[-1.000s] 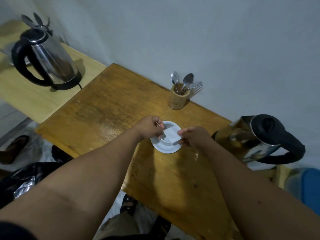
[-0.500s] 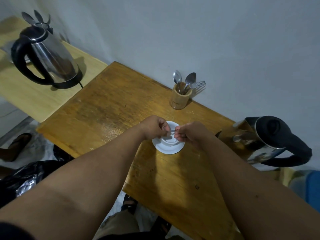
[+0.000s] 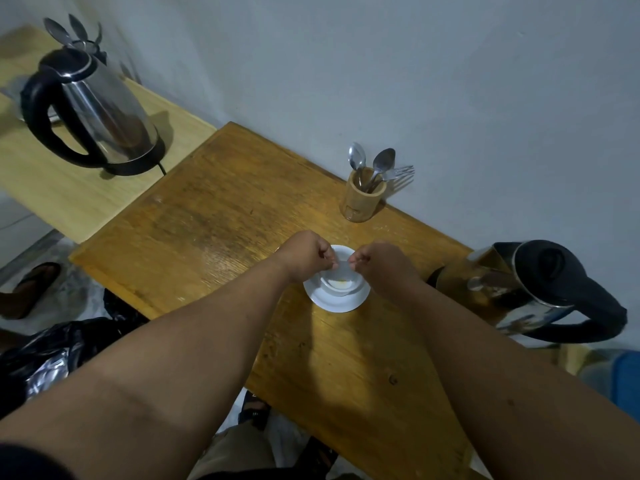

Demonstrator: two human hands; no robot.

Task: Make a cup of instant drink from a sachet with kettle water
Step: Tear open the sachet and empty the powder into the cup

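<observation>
A white cup (image 3: 338,286) stands on a white saucer (image 3: 332,302) in the middle of the wooden table (image 3: 214,233); a little yellowish powder lies in the cup. Just above the cup my left hand (image 3: 306,254) and my right hand (image 3: 379,263) pinch the two ends of a white sachet (image 3: 341,264), which shows only as a thin strip between my fingertips. A steel kettle with a black handle (image 3: 533,292) stands at the table's right edge, close to my right forearm.
A wooden holder with spoons and a fork (image 3: 365,195) stands by the wall behind the cup. A second steel kettle (image 3: 93,112) sits on a paler side table at the left. Black plastic bags (image 3: 52,355) and a sandal (image 3: 29,289) lie on the floor.
The sachet was held flat and open over the cup; my hands have since drawn it taut between them, so it shows edge-on, and powder is visible in the cup.
</observation>
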